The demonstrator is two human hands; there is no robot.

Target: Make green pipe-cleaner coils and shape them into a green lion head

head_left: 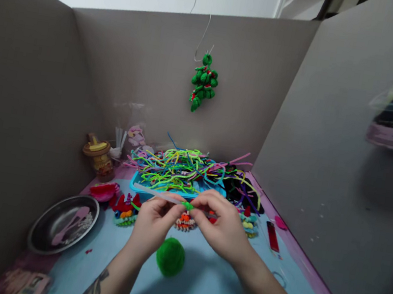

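My left hand (156, 217) is closed around a translucent whitish stick (148, 191), which slants across both hands, its left end sticking out past my fingers. A bright green fuzzy piece, seemingly pipe cleaner (187, 206), sits on the stick between my fingertips. My right hand (220, 223) pinches at this green piece, and a short length of the stick shows behind its fingers. On the table below lies a fuzzy green ball (170, 257). Behind my hands stand small colourful pipe-cleaner figures (125, 210), partly hidden.
A blue tray (134, 182) heaped with pipe cleaners (182, 164) stands at the back. Left are a metal bowl (34, 228) with a pink scoop (70, 226) and a lidded cup (100, 154). A green ornament (204, 83) hangs on the partition. Right lies a red item (272, 236).
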